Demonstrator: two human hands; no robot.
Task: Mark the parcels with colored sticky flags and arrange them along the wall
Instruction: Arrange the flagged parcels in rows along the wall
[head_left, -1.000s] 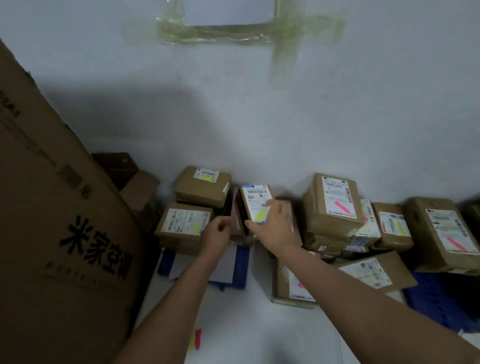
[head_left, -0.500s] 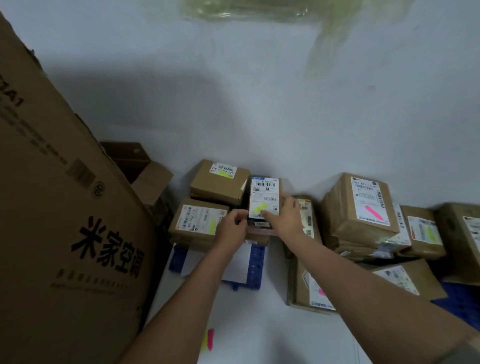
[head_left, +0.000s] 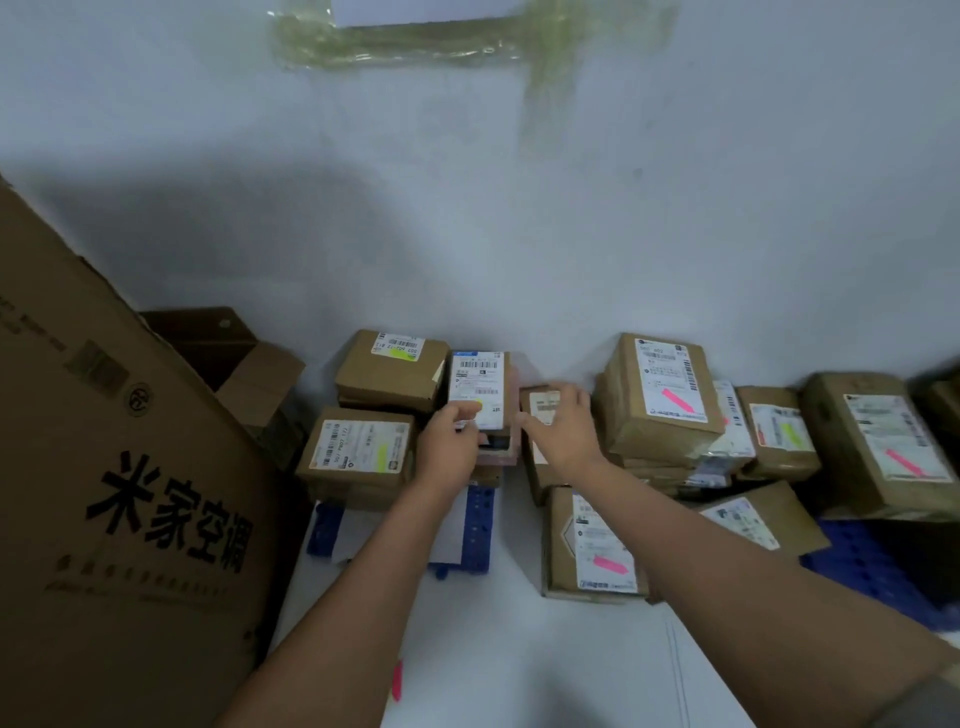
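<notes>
Pinching the lower edge of the small upright white-labelled parcel (head_left: 478, 389), the left hand (head_left: 449, 447) steadies it, long axis vertical against the grey wall (head_left: 467, 208); the right hand (head_left: 563, 426), fingers relaxed, rests just right of it on a brown cardboard parcel (head_left: 540, 402).

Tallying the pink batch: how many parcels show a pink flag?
3: the tall parcel at the wall, centre-right; the flat parcel lying in front of it; the large parcel far right. More may be hidden.
</notes>
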